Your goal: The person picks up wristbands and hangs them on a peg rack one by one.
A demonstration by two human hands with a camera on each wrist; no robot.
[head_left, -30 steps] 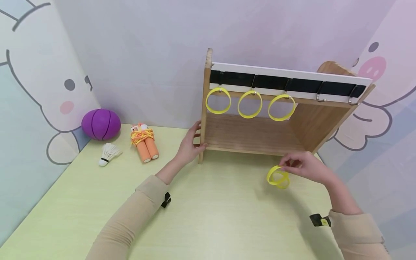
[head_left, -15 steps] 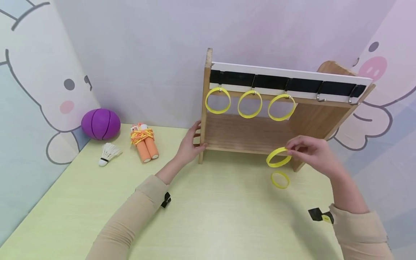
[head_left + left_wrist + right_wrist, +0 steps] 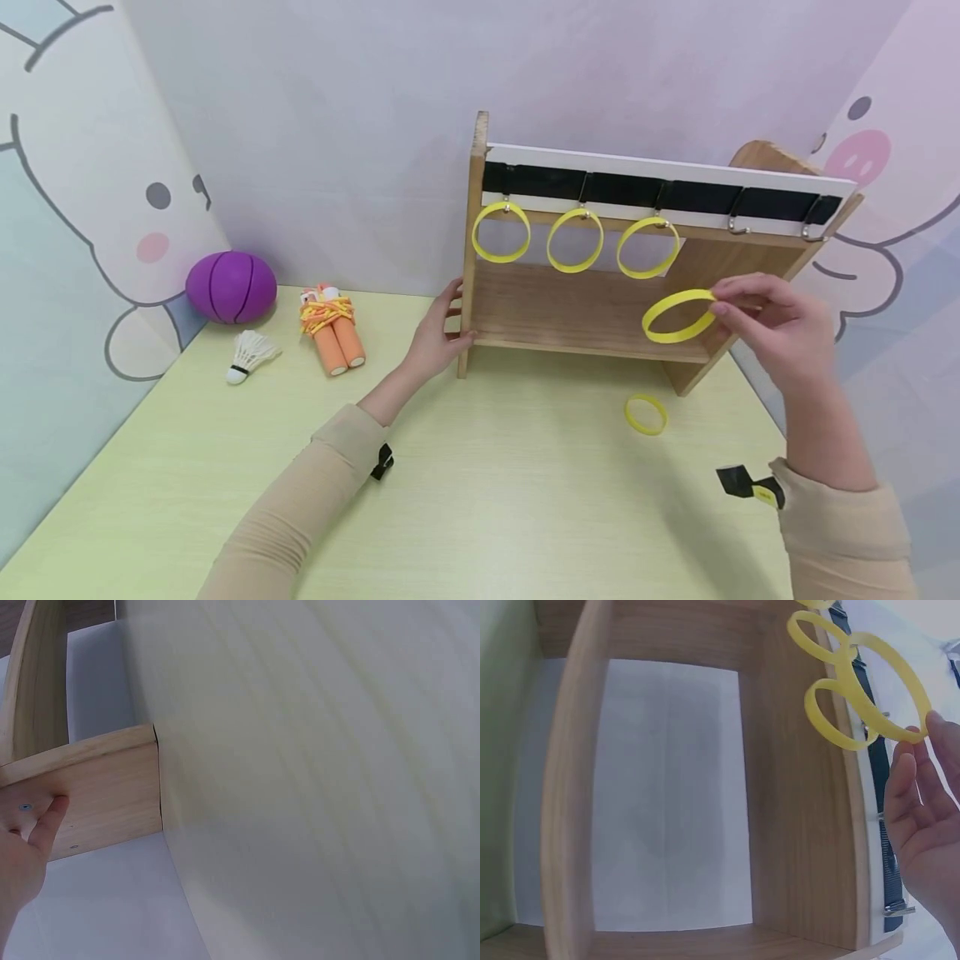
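My right hand (image 3: 787,333) pinches a yellow ring (image 3: 678,317) between thumb and fingertips, in front of the right part of a wooden shelf (image 3: 577,312). In the right wrist view this ring (image 3: 885,690) overlaps hanging rings. Three rings, the left one (image 3: 501,233), middle one (image 3: 574,242) and right one (image 3: 648,248), hang from hooks on the shelf's black strip (image 3: 703,204). Two hooks (image 3: 738,227) at the right hold nothing. Another yellow ring (image 3: 646,414) lies on the table. My left hand (image 3: 433,335) rests against the shelf's left side panel (image 3: 105,791), fingertips pressing the wood.
At the table's (image 3: 487,500) back left sit a purple ball (image 3: 231,287), a white shuttlecock (image 3: 251,356) and an orange-handled jump rope (image 3: 333,329), bundled up. Cartoon-printed walls (image 3: 337,142) enclose the back and sides.
My right hand has lifted its ring off the table, away from the ring lying there, and carried it up and right toward the shelf. The left hand stays in place.
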